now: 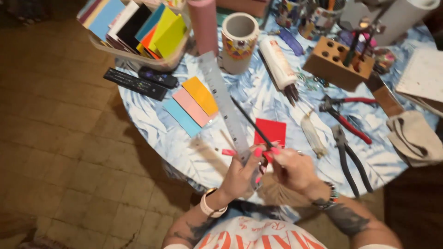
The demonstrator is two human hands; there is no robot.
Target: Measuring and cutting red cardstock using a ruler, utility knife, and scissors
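Note:
My left hand (pixel 240 175) is curled shut near the table's front edge, touching the near end of a long clear ruler (pixel 224 99) that runs away across the table. My right hand (pixel 293 168) pinches the near end of a thin black stick (pixel 251 122) that slants up and to the left. Both hands meet over a small red paper piece (pixel 272 130) lying on the blue leaf-patterned tablecloth (pixel 152 120). Whether the left hand truly grips the ruler or the red piece is hard to tell. A small pink scrap (pixel 228 152) lies beside the ruler.
Blue, pink and orange paper strips (pixel 191 107) lie left of the ruler. Behind are a clear box of coloured sheets (pixel 136 27), two remotes (pixel 143 80), a cardboard tube (pixel 237 41), a glue bottle (pixel 278 62) and a wooden tool block (pixel 339 62). Pliers (pixel 348 157) and red-handled cutters (pixel 346 117) lie right.

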